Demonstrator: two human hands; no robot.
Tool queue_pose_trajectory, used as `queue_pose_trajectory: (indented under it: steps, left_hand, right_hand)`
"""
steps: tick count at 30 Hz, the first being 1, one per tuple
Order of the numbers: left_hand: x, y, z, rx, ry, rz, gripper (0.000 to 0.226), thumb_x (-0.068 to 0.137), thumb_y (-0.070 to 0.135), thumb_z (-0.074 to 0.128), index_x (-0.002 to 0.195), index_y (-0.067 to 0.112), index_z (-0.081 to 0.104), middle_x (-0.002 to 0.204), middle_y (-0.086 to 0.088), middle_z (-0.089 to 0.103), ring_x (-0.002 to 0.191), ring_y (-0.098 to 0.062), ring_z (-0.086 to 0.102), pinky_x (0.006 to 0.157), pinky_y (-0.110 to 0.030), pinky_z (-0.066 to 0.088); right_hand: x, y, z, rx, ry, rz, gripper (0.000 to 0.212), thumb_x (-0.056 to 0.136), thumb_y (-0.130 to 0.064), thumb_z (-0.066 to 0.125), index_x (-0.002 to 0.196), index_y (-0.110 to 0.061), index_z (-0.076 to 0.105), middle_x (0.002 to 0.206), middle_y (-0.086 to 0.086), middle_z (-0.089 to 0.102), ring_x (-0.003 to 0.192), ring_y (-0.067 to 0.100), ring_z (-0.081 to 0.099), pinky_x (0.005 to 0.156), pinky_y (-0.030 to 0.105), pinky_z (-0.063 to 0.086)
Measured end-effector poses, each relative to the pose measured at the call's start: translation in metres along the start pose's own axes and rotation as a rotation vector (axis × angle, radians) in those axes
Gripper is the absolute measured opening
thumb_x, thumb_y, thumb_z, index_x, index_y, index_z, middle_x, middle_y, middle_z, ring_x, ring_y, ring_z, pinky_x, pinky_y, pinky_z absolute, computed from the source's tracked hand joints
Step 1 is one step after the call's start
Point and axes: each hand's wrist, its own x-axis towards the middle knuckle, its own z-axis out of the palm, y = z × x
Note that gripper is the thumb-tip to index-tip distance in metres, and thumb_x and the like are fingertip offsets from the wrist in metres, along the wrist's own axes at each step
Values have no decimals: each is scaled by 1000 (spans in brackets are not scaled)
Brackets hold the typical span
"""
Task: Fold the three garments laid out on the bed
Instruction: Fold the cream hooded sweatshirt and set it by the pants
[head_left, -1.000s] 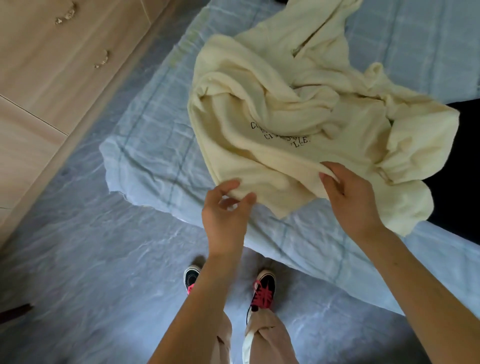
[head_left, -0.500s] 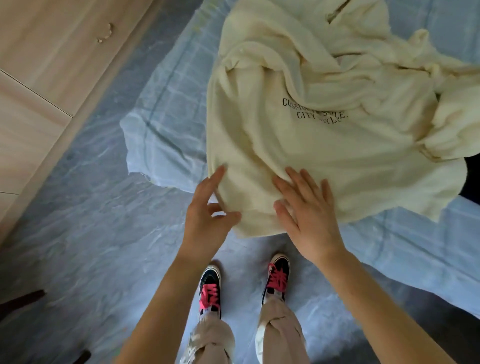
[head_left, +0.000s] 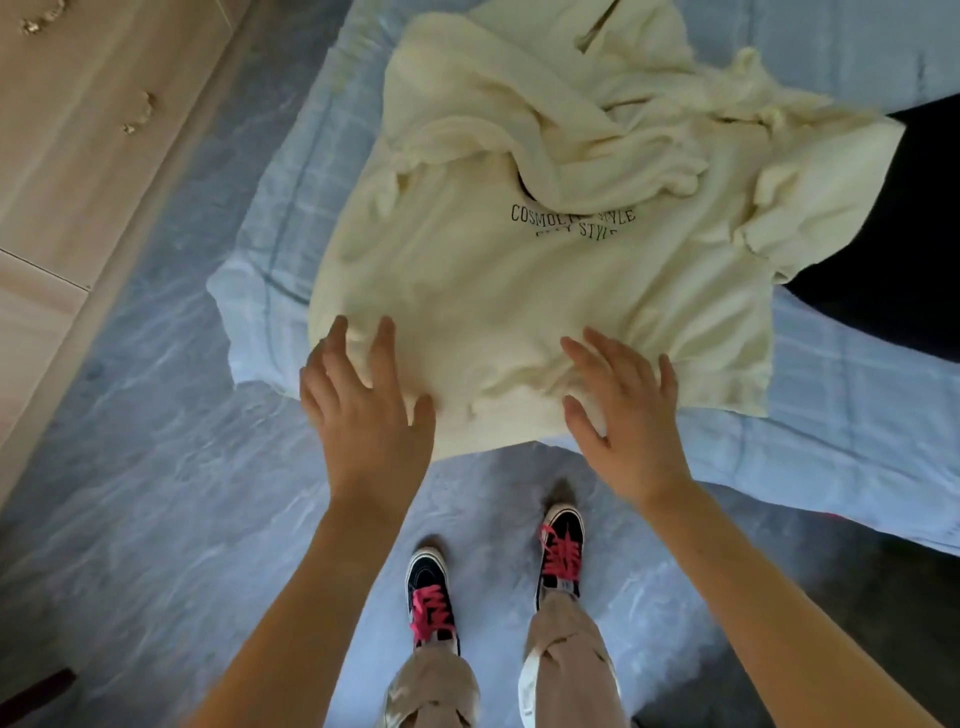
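Note:
A cream sweatshirt (head_left: 519, 291) with dark printed lettering lies front-up on the corner of the bed (head_left: 831, 415), its upper part and sleeves bunched in folds. Its hem hangs slightly over the bed's edge. My left hand (head_left: 363, 410) rests flat on the hem's left side, fingers spread. My right hand (head_left: 623, 410) lies flat on the hem further right, fingers apart too. Neither hand grips the cloth. A black garment (head_left: 909, 249) lies at the right, partly under the sweatshirt's sleeve.
The bed has a pale blue checked sheet (head_left: 275, 249). A wooden wardrobe (head_left: 78, 156) with drawer handles stands at the left. The floor (head_left: 156, 519) is grey marble. My feet in black shoes with pink laces (head_left: 431, 608) stand at the bed's corner.
The sweatshirt's front has been pulled flatter toward the bed's edge. Both hands let go of the cloth and now lie spread on the hem, further apart.

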Motion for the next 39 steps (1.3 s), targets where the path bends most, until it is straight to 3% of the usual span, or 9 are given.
queue_pose_trajectory:
  steps: [4,8,13,15,19,24,27,32,39]
  left_hand:
    - [23,54,21,-11,-90,414,65,91,31,64,151,18,40,159,-11,32,146,-38,26,119,-59,17]
    - [38,106,49,-29,-225,555,60,96,32,59,152,22,39,161,-5,31,150,-35,21,121,-55,13]
    - [49,160,80,-29,-295,584,57,97,40,48,151,25,39,161,-1,31,150,-33,21,121,-54,11]
    - [55,182,90,-25,-314,598,57,97,45,41,151,27,39,161,0,30,150,-33,19,121,-56,11]
    - [61,221,114,79,-363,621,61,94,59,28,151,37,36,162,5,27,151,-34,15,119,-62,8]
    - [39,221,150,227,-458,632,64,92,65,22,151,41,34,163,6,24,152,-33,11,118,-62,8]
    - [41,218,152,187,-435,629,61,94,62,28,149,38,41,161,4,31,150,-35,20,117,-63,13]
    - [69,232,157,107,-317,642,56,99,49,30,151,33,37,161,4,29,151,-28,20,120,-56,9]
    - [86,231,173,242,-367,586,56,101,44,25,154,28,33,162,1,28,151,-26,21,121,-51,13]
  right_hand:
    - [17,58,-33,-70,160,317,51,99,-37,44,147,-21,48,153,12,43,133,44,41,107,60,34]
    - [26,120,-55,130,-61,642,56,100,-41,53,152,-34,36,151,22,34,130,42,40,108,53,36]
    - [31,148,-75,594,-122,610,53,82,-20,80,124,-47,61,118,-1,59,88,9,61,71,12,48]
    - [17,165,-94,672,-90,596,58,76,-11,83,104,-59,65,96,-15,68,68,2,64,55,11,50]
    - [-42,196,-118,738,-84,677,63,76,-11,84,103,-65,67,88,-19,71,69,3,66,54,14,52]
    - [-67,205,-94,688,-203,668,60,79,-11,81,113,-55,60,113,-8,65,88,-4,58,72,9,48]
    - [-48,205,-86,447,-264,510,55,85,-34,68,135,-50,50,127,-7,54,109,7,51,89,28,50]
    - [12,193,-74,133,138,241,55,99,-39,42,149,-17,45,152,10,43,137,27,39,112,38,36]
    - [26,210,-40,77,-151,91,51,103,-35,36,154,-24,38,161,-1,32,151,24,24,123,48,19]
